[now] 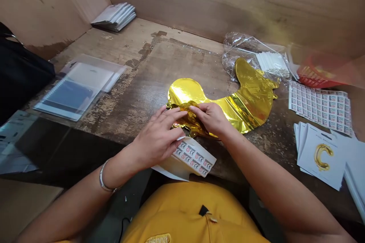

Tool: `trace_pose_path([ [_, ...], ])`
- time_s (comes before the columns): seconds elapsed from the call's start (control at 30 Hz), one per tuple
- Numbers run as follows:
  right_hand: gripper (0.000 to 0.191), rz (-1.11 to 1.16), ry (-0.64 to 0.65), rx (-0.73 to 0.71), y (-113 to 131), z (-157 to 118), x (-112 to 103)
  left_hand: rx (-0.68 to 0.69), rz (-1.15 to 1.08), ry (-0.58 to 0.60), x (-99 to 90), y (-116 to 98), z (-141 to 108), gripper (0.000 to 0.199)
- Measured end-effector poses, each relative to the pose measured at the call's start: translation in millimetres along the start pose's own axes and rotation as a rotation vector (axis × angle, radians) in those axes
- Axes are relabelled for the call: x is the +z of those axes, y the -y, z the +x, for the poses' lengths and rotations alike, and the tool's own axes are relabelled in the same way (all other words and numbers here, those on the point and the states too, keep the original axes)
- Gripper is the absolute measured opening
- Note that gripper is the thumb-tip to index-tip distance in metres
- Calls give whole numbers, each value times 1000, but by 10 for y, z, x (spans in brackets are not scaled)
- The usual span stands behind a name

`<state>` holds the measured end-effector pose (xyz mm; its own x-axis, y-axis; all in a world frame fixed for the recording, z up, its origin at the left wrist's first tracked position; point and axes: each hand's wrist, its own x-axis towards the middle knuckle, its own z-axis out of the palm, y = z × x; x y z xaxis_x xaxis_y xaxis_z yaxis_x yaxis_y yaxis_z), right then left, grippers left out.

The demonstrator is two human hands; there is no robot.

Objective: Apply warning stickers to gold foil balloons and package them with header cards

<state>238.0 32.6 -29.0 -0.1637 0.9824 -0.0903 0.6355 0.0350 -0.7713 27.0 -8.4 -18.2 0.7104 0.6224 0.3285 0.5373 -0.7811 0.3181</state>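
A shiny gold foil balloon (256,94) lies flat and curved on the worn wooden table. Its near left end is crumpled or folded under my fingers. My right hand (212,119) pinches the foil there between thumb and fingers. My left hand (156,138) grips a sheet of small CE stickers (196,157) by its edge with the thumb, while its other fingers stretch onto the same part of the balloon. The sheet hangs bent over the table's front edge. What lies beneath the left fingers is hidden.
Foil balloon cards (322,155) and sticker sheets (321,106) lie at the right. Behind them are a red basket (319,70) and a clear bag with white sticks (272,62). Clear sleeves (80,83) lie left; a stack of packets (115,15) sits in the back corner.
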Motion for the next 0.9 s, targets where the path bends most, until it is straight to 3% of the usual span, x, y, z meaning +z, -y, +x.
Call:
trace_pose_path([
  [0.23, 36, 154, 73, 59, 14, 71, -39, 141, 17, 106, 78, 58, 192, 15],
  [0.4, 31, 553, -231, 329, -62, 137, -92, 123, -14, 169, 170, 72, 182, 16],
  [0.47, 30, 622, -273, 369, -72, 124, -99, 124, 26, 155, 174, 54, 177, 14],
  [0.53, 30, 562, -247, 296, -47, 78, -91, 127, 64, 140, 169, 37, 187, 13],
  [0.6, 22, 390, -127, 149, 20, 0, -76, 137, 80, 138, 167, 36, 210, 12],
  [0.67, 13, 92, -32, 17, 119, -108, -63, 160, 78, 154, 171, 44, 239, 13],
  [0.77, 9, -364, -34, -46, 257, -274, -65, 182, 65, 153, 174, 41, 272, 12],
  [0.83, 17, -417, -13, -33, 271, -320, -113, 173, 56, 114, 167, 26, 277, 11],
  [0.9, 19, -280, -17, -2, 176, -273, -262, 171, 40, 67, 160, 20, 270, 11],
])
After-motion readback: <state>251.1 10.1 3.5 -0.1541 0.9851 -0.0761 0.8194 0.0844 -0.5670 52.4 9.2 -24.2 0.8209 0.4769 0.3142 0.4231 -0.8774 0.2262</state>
